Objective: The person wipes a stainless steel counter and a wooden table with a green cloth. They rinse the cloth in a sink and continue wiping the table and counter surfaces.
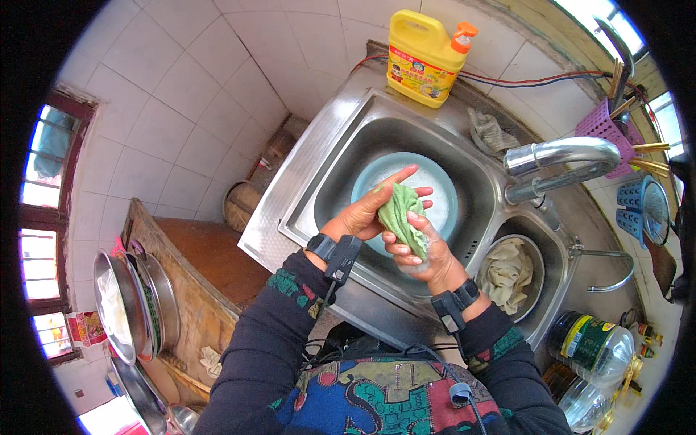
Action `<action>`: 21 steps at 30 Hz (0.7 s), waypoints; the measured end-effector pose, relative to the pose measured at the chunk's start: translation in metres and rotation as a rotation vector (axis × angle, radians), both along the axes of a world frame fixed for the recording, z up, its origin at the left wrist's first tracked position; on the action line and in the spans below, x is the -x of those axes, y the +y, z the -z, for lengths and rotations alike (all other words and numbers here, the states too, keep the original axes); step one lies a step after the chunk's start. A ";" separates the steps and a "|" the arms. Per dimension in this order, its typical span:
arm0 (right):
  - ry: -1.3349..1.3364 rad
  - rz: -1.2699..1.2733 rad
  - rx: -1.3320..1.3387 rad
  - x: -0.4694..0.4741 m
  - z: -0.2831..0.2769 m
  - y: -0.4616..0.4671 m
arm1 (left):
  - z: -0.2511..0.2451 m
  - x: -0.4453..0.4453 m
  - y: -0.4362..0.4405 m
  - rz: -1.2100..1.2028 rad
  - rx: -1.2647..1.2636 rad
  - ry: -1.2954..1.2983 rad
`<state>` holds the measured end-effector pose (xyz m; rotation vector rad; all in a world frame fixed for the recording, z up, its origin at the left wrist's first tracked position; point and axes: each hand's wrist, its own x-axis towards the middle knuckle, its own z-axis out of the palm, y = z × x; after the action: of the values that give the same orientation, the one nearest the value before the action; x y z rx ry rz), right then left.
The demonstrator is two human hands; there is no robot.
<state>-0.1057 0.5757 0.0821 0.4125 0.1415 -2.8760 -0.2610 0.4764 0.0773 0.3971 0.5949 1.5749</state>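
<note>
A bunched green cloth [403, 218] is held between my two hands above a light blue basin [360, 182]. My right hand [429, 255] grips its lower end, with fingers curled around it and some suds at the edge. Against its upper left side rests my left hand [359, 215], palm turned up, the index finger stretched out and other fingertips showing past the cloth. White foamy water [439, 202] fills the basin, which sits in the large bowl of a stainless steel sink [337, 163]. My hands hide the basin's near part.
In the smaller sink bowl, a metal basin [539, 272] holds a crumpled cream cloth [508, 272]. A chrome faucet [565, 155] arches nearby. Behind stand a yellow detergent jug [418, 60] and a grey rag [489, 130]. Plastic oil bottles [590, 342] are at right, metal basins [163, 304] at left.
</note>
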 end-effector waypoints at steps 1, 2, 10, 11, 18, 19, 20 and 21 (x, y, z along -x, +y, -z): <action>0.005 -0.018 0.024 -0.001 -0.001 0.000 | -0.003 0.002 0.001 0.017 0.018 0.057; 0.013 -0.049 -0.004 -0.002 -0.001 0.002 | -0.007 0.004 0.003 0.009 0.048 0.077; -0.065 -0.260 -0.511 0.002 -0.006 0.017 | -0.017 0.006 0.011 0.000 0.271 0.404; -0.091 -0.283 -0.600 0.004 -0.006 0.017 | -0.016 0.005 0.012 -0.015 0.281 0.428; -0.199 -0.348 -1.253 0.019 0.015 0.002 | 0.009 -0.008 0.017 -0.193 0.372 0.712; -0.160 -0.383 -1.468 0.020 0.020 0.000 | 0.016 -0.011 0.018 -0.222 0.403 0.753; -0.147 -0.452 -1.691 0.022 0.026 -0.001 | 0.024 -0.013 0.018 -0.253 0.437 0.794; -0.081 -0.499 -1.931 0.025 0.032 -0.003 | 0.034 -0.016 0.019 -0.304 0.450 0.838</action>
<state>-0.1304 0.5731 0.0505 0.5552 2.4339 -1.3275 -0.2446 0.4952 0.0436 0.6412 1.6822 1.4567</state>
